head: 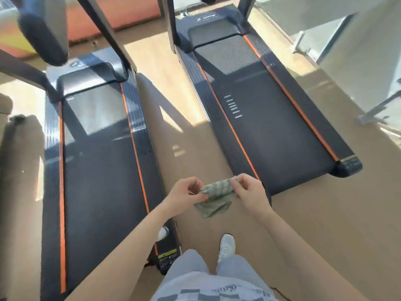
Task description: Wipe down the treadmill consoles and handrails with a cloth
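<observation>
A green and white patterned cloth [214, 197] hangs crumpled between both hands, low in the middle of the head view. My left hand [185, 195] pinches its left edge, and my right hand [249, 192] pinches its upper right corner. Two black treadmills with orange stripes stretch away from me: the left treadmill [97, 161] and the right treadmill [271, 127]. A padded black handrail end [43, 33] of the left machine juts in at the top left. Dark uprights [106, 29] rise out of frame. The consoles are out of view.
I stand in the wooden-floor aisle [191, 135] between the two machines, one white shoe [226, 246] forward. An orange mat [112, 16] lies at the far end. A glass wall with metal brackets [373, 111] runs along the right side.
</observation>
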A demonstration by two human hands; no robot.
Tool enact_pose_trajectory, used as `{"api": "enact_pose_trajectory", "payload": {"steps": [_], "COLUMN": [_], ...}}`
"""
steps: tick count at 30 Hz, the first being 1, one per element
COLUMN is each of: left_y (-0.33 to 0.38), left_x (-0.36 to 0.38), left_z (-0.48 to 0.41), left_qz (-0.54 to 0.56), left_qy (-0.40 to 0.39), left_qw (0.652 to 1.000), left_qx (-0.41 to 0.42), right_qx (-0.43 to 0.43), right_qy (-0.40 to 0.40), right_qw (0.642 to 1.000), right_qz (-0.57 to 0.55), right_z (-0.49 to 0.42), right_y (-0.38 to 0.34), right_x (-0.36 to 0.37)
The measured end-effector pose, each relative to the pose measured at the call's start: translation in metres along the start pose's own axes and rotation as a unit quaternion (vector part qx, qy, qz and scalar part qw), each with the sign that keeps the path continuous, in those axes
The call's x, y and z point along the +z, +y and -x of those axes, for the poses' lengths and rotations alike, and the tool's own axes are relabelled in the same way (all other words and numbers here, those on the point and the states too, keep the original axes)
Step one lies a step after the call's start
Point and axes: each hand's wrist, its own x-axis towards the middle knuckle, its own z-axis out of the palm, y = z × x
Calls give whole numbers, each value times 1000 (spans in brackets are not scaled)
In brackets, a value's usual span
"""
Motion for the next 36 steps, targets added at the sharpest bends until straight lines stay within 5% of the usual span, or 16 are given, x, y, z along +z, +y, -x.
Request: {"api": "enact_pose_trajectory", "payload": {"steps": [7, 16, 27, 36], "left_y": [42, 117, 216, 277], "left_x": [-46, -166, -275, -307], "left_z": [-48, -156, -286, -377], "left_qz": [8, 52, -16, -48], "left_qy": [56, 150, 214, 243], "left_qw": [998, 979, 943, 917], "left_qx": [10, 124, 253, 314], "right_qx": [-29, -106, -170, -260], "right_qy": [36, 47, 225, 251], "right_qw": [999, 992, 959, 932], "right_qz": [-5, -47, -28, 20], "right_z": [-67, -198, -335, -432], "right_y": [-53, -165, -288, -334], "right_x": [-22, -10, 6, -4]}}
